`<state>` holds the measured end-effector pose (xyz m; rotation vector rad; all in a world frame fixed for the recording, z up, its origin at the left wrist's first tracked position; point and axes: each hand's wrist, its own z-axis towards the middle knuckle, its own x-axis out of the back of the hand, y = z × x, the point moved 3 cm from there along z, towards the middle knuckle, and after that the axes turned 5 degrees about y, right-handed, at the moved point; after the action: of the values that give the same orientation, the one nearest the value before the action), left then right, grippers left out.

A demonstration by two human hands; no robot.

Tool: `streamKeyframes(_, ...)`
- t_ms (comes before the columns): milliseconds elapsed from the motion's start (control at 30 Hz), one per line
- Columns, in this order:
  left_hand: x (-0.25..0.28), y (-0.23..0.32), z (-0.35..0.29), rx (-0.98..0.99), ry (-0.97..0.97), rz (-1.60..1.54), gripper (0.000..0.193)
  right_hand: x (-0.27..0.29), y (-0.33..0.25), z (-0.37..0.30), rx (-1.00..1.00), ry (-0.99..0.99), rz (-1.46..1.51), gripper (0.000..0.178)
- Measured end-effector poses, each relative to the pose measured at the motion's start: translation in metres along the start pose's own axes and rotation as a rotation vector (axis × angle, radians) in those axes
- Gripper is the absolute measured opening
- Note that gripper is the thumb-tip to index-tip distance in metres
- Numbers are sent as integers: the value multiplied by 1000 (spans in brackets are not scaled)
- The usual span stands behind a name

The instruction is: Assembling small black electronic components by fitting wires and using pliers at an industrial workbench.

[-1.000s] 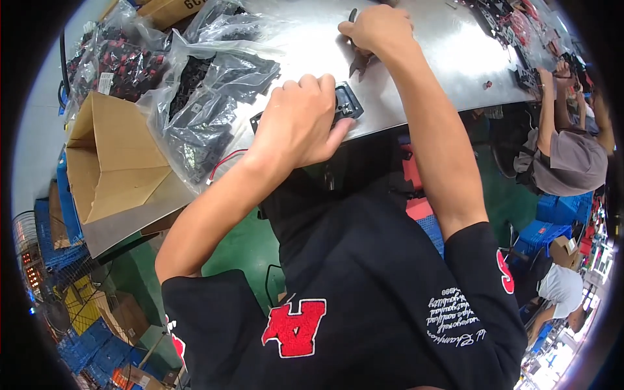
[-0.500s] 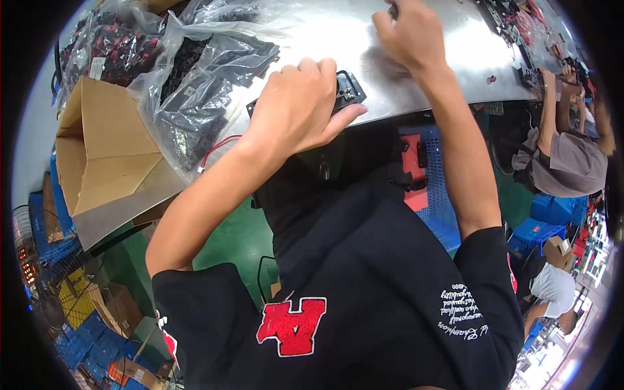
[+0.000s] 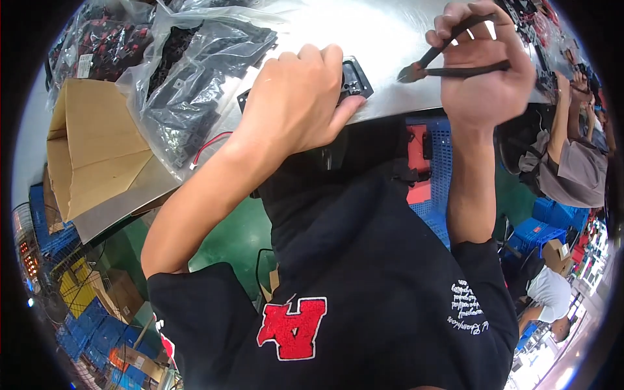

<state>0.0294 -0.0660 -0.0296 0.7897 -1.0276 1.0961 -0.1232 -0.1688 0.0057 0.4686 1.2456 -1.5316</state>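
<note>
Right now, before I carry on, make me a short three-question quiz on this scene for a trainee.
1. Which hand holds the pliers?
2. True or false: the pliers' handles are pressed together.
3. Which thing lies under the left hand: (a) a cardboard box, (b) a black part, (c) a plastic bag?

Key:
1. The right hand.
2. False; they are spread apart.
3. b.

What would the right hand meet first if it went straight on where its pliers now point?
From the right hand, the pliers would probably first meet the right end of the black part; depth is unclear, so they might pass above it.
</note>
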Motion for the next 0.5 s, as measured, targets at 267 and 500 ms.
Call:
streamKeyframes(267,4,3,3,58,-135,-62,53,-32,3,-23,83,286,-690,53)
streamKeyframes(500,2,3,2,51,-124,-59,53,-30,4,-26,82,238,-719,56)
